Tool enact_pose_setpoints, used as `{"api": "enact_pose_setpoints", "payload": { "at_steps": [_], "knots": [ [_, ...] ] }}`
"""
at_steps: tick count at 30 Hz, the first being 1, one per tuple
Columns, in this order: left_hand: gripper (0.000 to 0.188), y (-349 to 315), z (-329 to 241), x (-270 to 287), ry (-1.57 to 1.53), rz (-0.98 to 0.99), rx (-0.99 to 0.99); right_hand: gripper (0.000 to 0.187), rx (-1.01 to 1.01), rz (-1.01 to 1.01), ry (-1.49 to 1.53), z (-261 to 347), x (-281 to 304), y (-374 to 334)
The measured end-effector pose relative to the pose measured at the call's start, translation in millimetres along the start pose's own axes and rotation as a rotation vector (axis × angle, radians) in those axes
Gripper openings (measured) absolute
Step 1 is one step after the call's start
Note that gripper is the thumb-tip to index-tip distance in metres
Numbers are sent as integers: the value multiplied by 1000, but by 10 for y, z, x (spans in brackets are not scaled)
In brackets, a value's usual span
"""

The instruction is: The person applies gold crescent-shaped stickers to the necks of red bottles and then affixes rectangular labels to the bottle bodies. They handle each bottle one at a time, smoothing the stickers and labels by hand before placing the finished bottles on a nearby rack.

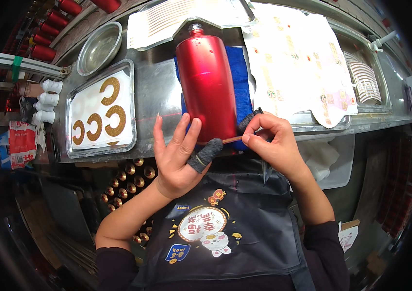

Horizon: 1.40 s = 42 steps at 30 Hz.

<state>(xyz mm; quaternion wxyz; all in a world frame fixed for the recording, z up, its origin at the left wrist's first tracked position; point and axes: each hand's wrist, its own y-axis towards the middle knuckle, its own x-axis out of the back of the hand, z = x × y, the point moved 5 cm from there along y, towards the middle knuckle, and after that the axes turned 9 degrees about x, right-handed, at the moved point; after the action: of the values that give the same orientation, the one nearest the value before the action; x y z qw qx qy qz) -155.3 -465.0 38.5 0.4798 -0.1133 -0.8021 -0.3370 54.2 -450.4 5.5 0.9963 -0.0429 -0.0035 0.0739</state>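
A glossy red bottle (pixel 206 82) lies on a blue cloth (pixel 241 72), its neck pointing away from me and its base near the table edge. My left hand (pixel 177 155) is at the base with fingers spread, fingertips by the bottle's left side. A dark grey sleeve (pixel 206 155) covers its thumb, which lies against a thin brown strip (pixel 231 139) at the base. Between thumb and index finger, my right hand (pixel 274 143) pinches the strip's right end. Beside that hand are a dark grey piece (pixel 248 121) and a pointed metal tip (pixel 267 172); I cannot tell what they belong to.
A tray (pixel 131 121) of gold C-shaped pieces stands left, below a metal bowl (pixel 100 48). Far back lies a tray of curved strips (pixel 177 22); to the right, a printed white sheet (pixel 293 63) and another tray (pixel 385 97). Gold-rimmed round items (pixel 131 182) sit below the table edge.
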Motion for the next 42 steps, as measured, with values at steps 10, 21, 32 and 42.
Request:
{"api": "enact_pose_setpoints", "payload": {
  "at_steps": [10, 21, 32, 42],
  "knots": [
    [54, 296, -61, -95, -58, -99, 99, 7, -13, 4, -9, -30, -45, 8],
    [66, -262, 200, -11, -255, -17, 288, 27, 23, -90, -105, 0, -214, -36],
    [43, -267, 143, -63, -108, 47, 199, 45, 257, -194, -368, 118, -352, -12],
    [41, -100, 65, -8, 8, 10, 94, 39, 259, -167, -312, 103, -319, -11]
  ]
}}
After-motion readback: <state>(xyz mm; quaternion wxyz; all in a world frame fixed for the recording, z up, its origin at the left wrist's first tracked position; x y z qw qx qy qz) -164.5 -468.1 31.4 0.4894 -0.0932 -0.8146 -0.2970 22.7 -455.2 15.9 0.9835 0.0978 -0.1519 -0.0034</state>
